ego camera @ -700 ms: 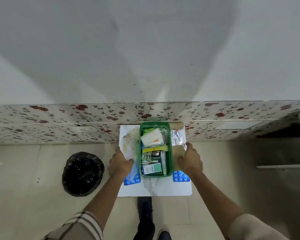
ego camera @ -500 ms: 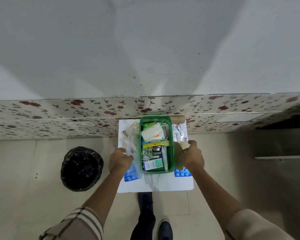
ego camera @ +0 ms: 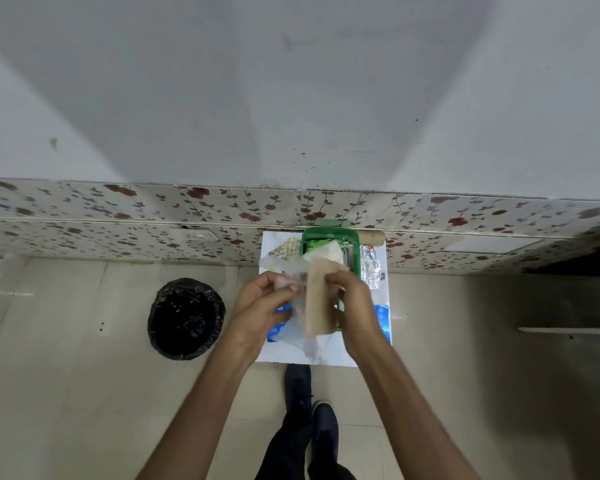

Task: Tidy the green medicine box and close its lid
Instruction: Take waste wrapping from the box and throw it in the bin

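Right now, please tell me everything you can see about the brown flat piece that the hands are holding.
The brown flat piece looks like thin cardboard or paper, oblong, plain tan. It is held on end above the green medicine box, hiding much of it. The right hand grips its right edge; the left hand holds clear plastic wrap against its left side.

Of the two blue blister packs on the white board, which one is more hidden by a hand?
The blue blister pack on the left: the left hand and its clear plastic bag cover most of it. The right pack shows beside the right hand.
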